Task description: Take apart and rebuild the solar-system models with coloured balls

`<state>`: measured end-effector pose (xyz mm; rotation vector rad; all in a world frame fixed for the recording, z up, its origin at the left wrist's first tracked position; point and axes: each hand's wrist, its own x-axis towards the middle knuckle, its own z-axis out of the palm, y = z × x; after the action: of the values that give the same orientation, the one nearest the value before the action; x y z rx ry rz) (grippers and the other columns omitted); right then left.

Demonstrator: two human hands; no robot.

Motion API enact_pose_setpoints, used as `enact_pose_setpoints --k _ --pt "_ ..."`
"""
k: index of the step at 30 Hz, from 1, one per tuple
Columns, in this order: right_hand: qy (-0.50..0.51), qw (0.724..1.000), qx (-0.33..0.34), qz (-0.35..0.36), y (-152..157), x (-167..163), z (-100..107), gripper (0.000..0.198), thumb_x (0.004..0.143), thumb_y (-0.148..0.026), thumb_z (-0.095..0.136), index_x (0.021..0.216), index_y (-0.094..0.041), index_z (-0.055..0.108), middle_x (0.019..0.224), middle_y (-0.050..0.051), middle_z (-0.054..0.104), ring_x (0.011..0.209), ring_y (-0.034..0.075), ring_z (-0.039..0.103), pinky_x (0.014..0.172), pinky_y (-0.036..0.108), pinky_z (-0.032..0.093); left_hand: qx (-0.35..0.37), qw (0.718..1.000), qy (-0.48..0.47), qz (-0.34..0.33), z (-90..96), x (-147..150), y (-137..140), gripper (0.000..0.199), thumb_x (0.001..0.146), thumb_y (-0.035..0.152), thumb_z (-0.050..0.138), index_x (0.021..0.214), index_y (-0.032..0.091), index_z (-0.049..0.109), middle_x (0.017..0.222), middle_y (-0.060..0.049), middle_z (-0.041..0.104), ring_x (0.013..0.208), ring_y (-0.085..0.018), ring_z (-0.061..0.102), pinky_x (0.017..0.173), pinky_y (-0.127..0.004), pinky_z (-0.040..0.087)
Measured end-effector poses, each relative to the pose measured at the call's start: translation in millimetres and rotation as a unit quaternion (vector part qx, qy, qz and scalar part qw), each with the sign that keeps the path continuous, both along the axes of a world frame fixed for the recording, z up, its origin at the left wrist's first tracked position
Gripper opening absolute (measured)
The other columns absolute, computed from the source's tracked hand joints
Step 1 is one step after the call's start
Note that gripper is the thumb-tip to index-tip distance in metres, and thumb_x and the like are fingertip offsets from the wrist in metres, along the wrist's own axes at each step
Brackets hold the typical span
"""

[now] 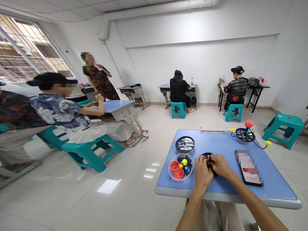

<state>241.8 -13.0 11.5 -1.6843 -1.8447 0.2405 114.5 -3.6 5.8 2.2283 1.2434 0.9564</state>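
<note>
On the blue desk, my left hand (203, 171) is closed against a black round base (206, 155), which it mostly covers. My right hand (219, 165) curls over the same base, fingers bunched close to the left ones; any small part between them is hidden. To the left stands a clear round tub (169, 171) of red half-shells, yellow and blue balls and black rods. Behind it lies another black round base (185, 144) with printed pictures. At the far right corner is an assembled planet model (245, 135), with a red ball and a yellow ball on a long arm.
A phone (249, 167) lies right of my hands on the blue desk (276, 189). A green stool (284, 126) stands beyond the right corner. Several people sit or stand at other desks; the nearest, a person in a floral shirt (60, 112), is at the left.
</note>
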Motion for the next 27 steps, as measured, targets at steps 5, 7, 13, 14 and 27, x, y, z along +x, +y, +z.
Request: enact_pose_setpoints --k 5,7,13,14,27 --pt "0.027 0.999 0.039 0.009 0.3 1.5 -6.8 0.021 0.077 -0.010 0.048 0.062 -0.020 0.060 0.065 0.004 0.065 0.062 0.017 0.058 0.060 0.025 0.041 -0.002 1.000 0.026 0.005 0.2 2.1 1.6 0.021 0.073 0.004 0.053 0.086 0.019 0.059 0.103 -0.009 0.060 0.099 -0.026 0.052 0.088 -0.042 0.046" --pt "0.036 0.998 0.057 0.007 -0.4 0.3 -9.3 0.022 0.079 -0.011 0.046 0.062 -0.020 0.057 0.066 0.004 0.064 0.062 0.016 0.057 0.060 0.025 0.041 0.002 0.999 0.040 0.006 -0.5 2.5 2.4 0.021 0.074 0.004 0.052 0.087 0.018 0.060 0.103 -0.011 0.061 0.099 -0.027 0.052 0.088 -0.042 0.046" --pt "0.047 0.992 0.114 -0.009 -1.2 -4.5 -16.4 0.026 0.084 -0.015 0.043 0.060 -0.021 0.051 0.064 0.004 0.059 0.061 0.017 0.054 0.061 0.026 0.041 0.019 0.998 0.054 0.004 -2.1 3.8 3.9 0.021 0.078 0.005 0.049 0.091 0.018 0.059 0.102 -0.012 0.060 0.099 -0.027 0.054 0.086 -0.042 0.046" --pt "0.047 0.991 0.124 -0.013 -1.1 -5.0 -17.7 0.027 0.085 -0.015 0.043 0.060 -0.021 0.051 0.065 0.005 0.059 0.062 0.017 0.054 0.062 0.027 0.042 0.021 0.998 0.059 0.006 -2.5 4.3 3.9 0.021 0.079 0.006 0.049 0.092 0.018 0.059 0.102 -0.012 0.059 0.099 -0.027 0.054 0.085 -0.042 0.046" --pt "0.027 0.989 0.130 -0.063 -5.6 6.0 -6.6 0.023 0.089 -0.020 0.045 0.066 -0.022 0.049 0.068 0.004 0.060 0.064 0.018 0.056 0.062 0.028 0.039 0.029 0.996 -0.086 0.005 -20.2 7.1 1.6 0.070 0.079 0.015 0.054 0.144 0.014 0.028 0.153 -0.019 0.029 0.145 -0.031 0.023 0.115 -0.054 0.029"
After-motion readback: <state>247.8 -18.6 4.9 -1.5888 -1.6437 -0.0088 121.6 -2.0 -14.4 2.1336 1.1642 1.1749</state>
